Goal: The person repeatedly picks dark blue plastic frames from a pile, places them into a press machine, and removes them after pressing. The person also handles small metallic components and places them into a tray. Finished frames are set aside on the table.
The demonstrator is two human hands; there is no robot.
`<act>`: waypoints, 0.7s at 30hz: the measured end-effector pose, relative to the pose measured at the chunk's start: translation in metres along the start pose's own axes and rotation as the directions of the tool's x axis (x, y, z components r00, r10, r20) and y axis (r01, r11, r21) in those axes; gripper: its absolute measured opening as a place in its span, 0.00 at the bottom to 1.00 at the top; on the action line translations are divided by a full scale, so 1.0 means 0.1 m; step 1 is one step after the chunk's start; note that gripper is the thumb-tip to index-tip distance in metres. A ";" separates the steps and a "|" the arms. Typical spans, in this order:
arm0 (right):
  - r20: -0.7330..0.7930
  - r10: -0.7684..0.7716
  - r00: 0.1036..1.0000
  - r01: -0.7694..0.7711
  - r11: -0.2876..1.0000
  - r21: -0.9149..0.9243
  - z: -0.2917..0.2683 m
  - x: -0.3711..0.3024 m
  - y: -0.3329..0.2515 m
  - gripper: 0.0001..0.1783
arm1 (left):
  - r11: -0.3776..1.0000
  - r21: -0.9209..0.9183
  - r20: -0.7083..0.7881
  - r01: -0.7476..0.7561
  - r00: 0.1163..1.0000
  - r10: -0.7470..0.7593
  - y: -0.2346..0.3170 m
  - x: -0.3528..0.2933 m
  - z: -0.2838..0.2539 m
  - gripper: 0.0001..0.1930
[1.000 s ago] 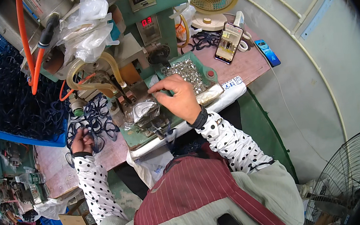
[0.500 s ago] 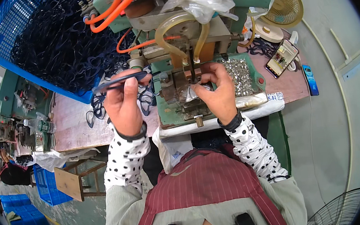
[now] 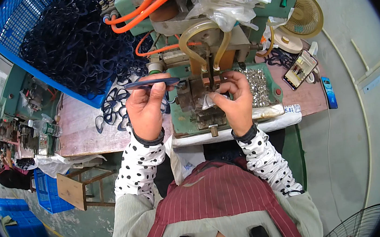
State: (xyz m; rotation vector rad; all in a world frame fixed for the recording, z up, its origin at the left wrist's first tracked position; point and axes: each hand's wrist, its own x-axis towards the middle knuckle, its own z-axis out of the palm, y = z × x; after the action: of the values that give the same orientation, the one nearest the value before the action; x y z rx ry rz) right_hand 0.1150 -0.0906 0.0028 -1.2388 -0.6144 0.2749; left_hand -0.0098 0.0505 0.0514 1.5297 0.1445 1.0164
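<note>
My left hand [image 3: 146, 111] is closed, thumb on top, round a thin dark blue loop-shaped strap [image 3: 167, 81] held almost level, left of the press head. My right hand [image 3: 236, 104] is at the front of the green bench press [image 3: 185, 124], just under its copper-coloured head [image 3: 211, 80]. Its thumb and bent fingers come together beside a small pale, shiny piece [image 3: 207, 101]. What lies between these fingertips is hidden. A heap of small shiny metal parts [image 3: 257, 85] lies on the press bed, right of that hand.
A blue basket [image 3: 50, 84] full of dark loops stands at the back left. More loops [image 3: 112, 106] lie loose on the table [image 3: 80, 138]. Orange hoses [image 3: 148, 1] cross above. A phone [image 3: 300, 69], a blue pack [image 3: 329, 93] and a fan [image 3: 302, 14] are at the right.
My left hand has moved a little right, nearer the press head, and the strap has turned from slanted to nearly level. My right hand stays at the press. The whole view has shifted slightly.
</note>
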 end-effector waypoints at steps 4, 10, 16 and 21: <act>0.006 -0.001 1.000 0.000 0.998 0.067 0.01 0.00 -0.01 0.31 | 0.972 0.234 -0.032 -0.034 0.999 0.043 0.06 -0.09 0.05 0.09; 0.012 -0.056 0.998 0.056 0.996 -0.075 -0.17 0.04 0.06 0.31 | 0.626 0.259 0.618 -0.735 0.624 0.478 -0.23 -0.57 0.29 0.18; -0.245 -0.298 0.923 0.046 0.716 -0.697 -1.16 0.30 0.47 0.19 | 0.622 0.239 0.675 -0.746 0.588 0.446 -0.37 -0.55 0.44 0.18; -0.184 -0.044 0.982 -0.100 0.704 -0.703 -1.76 0.17 0.68 0.14 | 0.641 0.240 0.644 -0.729 0.614 0.457 -0.40 -0.56 0.43 0.21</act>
State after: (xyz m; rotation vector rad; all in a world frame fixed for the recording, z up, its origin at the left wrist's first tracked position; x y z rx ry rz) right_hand 0.2387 -0.2003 -0.0903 -2.0070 -0.5500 -0.0827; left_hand 0.0026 -0.0052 -0.0057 2.3800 -0.6345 1.0766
